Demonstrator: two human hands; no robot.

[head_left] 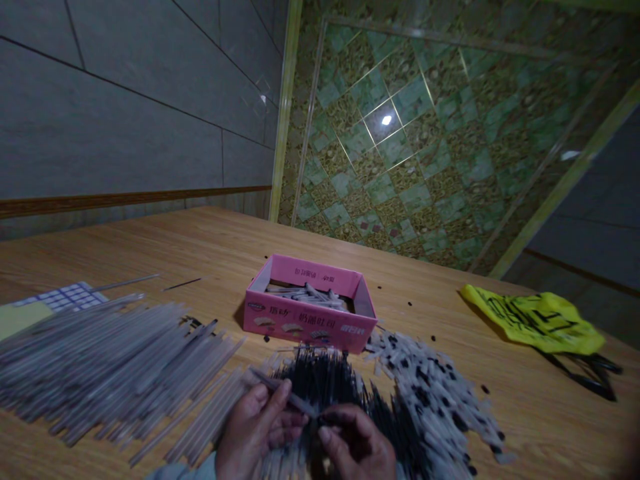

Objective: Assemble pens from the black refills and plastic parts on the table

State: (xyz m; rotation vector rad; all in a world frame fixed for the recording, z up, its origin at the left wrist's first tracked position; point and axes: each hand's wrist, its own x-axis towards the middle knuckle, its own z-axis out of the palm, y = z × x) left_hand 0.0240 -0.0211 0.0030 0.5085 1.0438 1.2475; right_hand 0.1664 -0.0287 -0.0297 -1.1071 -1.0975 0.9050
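My left hand is closed around a translucent plastic tube, which slants down to the right. At the tube's lower end the fingers of my right hand are pinched together; a small dark part seems to be between them, too blurred to name. Just beyond my hands lies a pile of thin black sticks. To the left are many clear tubes laid side by side. A heap of short whitish and black pieces spreads to the right.
A pink open box holding several finished-looking pen-like sticks stands behind the black pile. At far right is a yellow bag with black straps. A checkered cloth or paper lies at left. Small black bits dot the wooden table.
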